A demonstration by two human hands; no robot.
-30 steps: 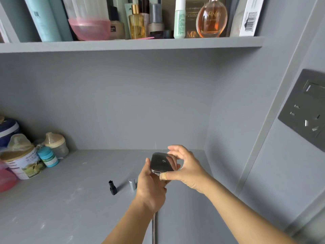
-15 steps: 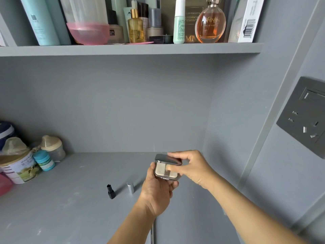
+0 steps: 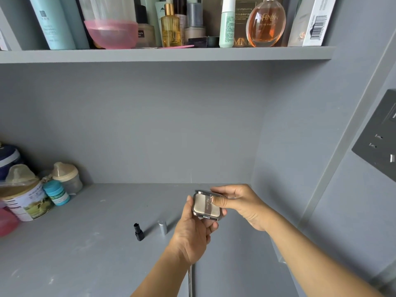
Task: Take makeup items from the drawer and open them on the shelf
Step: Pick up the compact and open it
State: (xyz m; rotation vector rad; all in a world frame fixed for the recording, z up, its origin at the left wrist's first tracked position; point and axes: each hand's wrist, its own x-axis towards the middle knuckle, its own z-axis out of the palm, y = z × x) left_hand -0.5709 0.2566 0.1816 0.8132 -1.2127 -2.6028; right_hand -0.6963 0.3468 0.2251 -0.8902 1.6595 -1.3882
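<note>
**Compact Opened Above Grey Shelf**

Above the near right part of the grey lower shelf (image 3: 85, 254), holding an opened KIKO compact (image 3: 206, 207) between two bare hands. Cupping its base from below and the left with the left hand (image 3: 192, 239), fingers curled round the case, brand name facing the camera. Pinching the raised lid at the far edge with the right hand (image 3: 240, 204), thumb pressing down across the pale powder pan, other fingers lying along the lid's top. Keeping the compact clear of the shelf surface, tilted toward the viewer.

Lying just left of the hands on the shelf: a small black lipstick base (image 3: 138, 232) and, beside it but apart, a silver cap (image 3: 162, 227). Standing at the far left: a formula tin (image 3: 25, 205), a blue-capped bottle (image 3: 56, 192) and a lidded cup (image 3: 66, 176). Crowding the upper shelf (image 3: 167, 55): a pink bowl (image 3: 111, 33), a round perfume bottle (image 3: 265, 22) and other toiletries.
</note>
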